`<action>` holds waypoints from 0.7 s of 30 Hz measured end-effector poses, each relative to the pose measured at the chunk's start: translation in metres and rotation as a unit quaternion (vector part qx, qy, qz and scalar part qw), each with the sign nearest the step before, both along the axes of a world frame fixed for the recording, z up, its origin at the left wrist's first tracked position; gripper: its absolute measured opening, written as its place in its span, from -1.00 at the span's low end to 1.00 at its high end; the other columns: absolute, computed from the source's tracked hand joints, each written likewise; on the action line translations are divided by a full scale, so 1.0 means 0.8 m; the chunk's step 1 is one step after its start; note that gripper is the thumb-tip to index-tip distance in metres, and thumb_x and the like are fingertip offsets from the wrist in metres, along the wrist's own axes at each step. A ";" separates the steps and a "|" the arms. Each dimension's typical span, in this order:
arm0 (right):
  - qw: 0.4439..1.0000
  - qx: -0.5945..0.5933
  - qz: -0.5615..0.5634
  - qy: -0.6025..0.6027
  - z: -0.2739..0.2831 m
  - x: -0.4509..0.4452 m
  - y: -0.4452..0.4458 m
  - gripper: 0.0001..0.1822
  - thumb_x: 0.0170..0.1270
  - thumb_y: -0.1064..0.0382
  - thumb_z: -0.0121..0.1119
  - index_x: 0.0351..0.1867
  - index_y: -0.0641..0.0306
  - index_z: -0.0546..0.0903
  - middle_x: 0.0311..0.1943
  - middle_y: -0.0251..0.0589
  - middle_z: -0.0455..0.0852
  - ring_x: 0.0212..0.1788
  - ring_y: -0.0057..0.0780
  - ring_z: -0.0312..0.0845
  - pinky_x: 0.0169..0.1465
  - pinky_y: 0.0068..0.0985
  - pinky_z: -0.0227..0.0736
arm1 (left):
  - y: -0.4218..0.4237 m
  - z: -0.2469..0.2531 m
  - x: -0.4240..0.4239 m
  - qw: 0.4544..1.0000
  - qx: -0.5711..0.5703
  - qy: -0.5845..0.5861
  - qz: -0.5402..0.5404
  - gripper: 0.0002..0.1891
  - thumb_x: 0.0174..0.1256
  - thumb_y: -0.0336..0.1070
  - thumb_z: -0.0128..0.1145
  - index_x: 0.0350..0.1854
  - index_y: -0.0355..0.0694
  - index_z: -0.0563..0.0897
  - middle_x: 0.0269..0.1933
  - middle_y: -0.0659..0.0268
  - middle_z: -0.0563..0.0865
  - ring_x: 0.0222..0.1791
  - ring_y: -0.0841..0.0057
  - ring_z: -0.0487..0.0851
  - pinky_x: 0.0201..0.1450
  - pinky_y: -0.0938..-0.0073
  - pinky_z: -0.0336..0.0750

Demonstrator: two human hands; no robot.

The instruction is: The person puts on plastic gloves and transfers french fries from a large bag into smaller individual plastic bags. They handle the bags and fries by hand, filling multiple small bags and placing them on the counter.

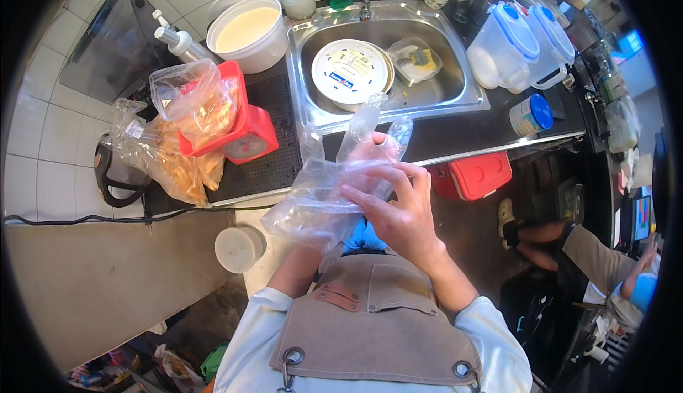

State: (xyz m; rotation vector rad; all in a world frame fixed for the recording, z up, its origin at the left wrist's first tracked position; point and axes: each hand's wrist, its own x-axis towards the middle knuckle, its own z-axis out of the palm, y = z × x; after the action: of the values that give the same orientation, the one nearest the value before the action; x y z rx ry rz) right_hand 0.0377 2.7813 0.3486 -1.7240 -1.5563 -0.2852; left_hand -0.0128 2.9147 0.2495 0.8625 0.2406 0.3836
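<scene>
A loose clear plastic glove [312, 201] covers my left hand [368, 152], its wide cuff hanging around the wrist. Some of the glove's finger sleeves stick out limp and unfilled past my fingertips. Wrinkled film and my other hand partly hide the left fingers. My right hand [405, 211] is bare and reaches across from the right, its fingertips gripping the film over the left hand. Both hands are above the counter's front edge, just before the steel sink [448, 94]. Inside the sink are a round white lidded tub [349, 72] and a clear plastic container [415, 62] with a yellow sponge.
Left on the counter are a red kitchen scale [256, 134], bagged orange-brown food [181, 152] and a white bucket of pale liquid [248, 30]. Clear lidded containers [504, 46] and a blue-lidded can [531, 115] stand right. Below are a red cooler [480, 177] and a seated person [592, 254].
</scene>
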 end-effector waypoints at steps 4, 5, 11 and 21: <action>0.999 0.047 0.010 0.003 -0.020 0.002 -0.004 -0.65 -0.10 0.33 0.42 -0.17 -0.02 0.81 -0.24 -0.49 0.74 -0.04 -0.36 0.58 0.04 -0.34 0.39 | -0.009 0.006 -0.008 0.982 0.163 0.089 0.023 -0.71 0.48 -0.33 0.16 0.15 -0.21 0.44 -0.09 0.33 0.58 -0.11 0.64 0.57 -0.08 0.65 0.48; 0.998 0.054 0.011 0.013 -0.022 0.002 -0.005 -0.67 -0.10 0.33 0.41 -0.20 0.00 0.81 -0.25 -0.50 0.75 -0.04 -0.35 0.59 0.04 -0.34 0.39 | -0.014 0.009 -0.006 0.985 0.149 0.077 0.038 -0.70 0.46 -0.35 0.18 0.16 -0.20 0.45 -0.09 0.35 0.58 -0.13 0.67 0.55 -0.10 0.67 0.47; 0.998 0.061 -0.005 0.020 -0.023 -0.003 0.001 -0.75 -0.11 0.35 0.39 -0.30 0.04 0.80 -0.29 -0.52 0.76 -0.04 -0.34 0.61 0.04 -0.34 0.39 | 0.003 0.004 -0.016 1.000 0.002 0.016 -0.016 -0.65 0.40 -0.38 0.23 0.17 -0.18 0.47 -0.08 0.41 0.58 -0.16 0.75 0.52 -0.13 0.74 0.43; 0.999 0.030 0.013 0.006 -0.014 0.000 -0.001 -0.64 -0.16 0.45 0.49 -0.23 0.03 0.84 -0.32 -0.47 0.75 -0.12 -0.34 0.52 -0.06 -0.38 0.35 | -0.007 0.000 -0.027 0.984 0.062 0.117 0.119 -0.63 0.49 -0.26 0.20 0.24 -0.18 0.45 -0.05 0.34 0.60 -0.08 0.62 0.60 -0.04 0.57 0.54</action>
State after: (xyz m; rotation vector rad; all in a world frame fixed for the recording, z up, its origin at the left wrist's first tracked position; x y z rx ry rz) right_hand 0.0380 2.7801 0.3371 -1.6550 -1.5457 -0.3036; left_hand -0.0347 2.9092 0.2495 1.0051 0.5459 0.5239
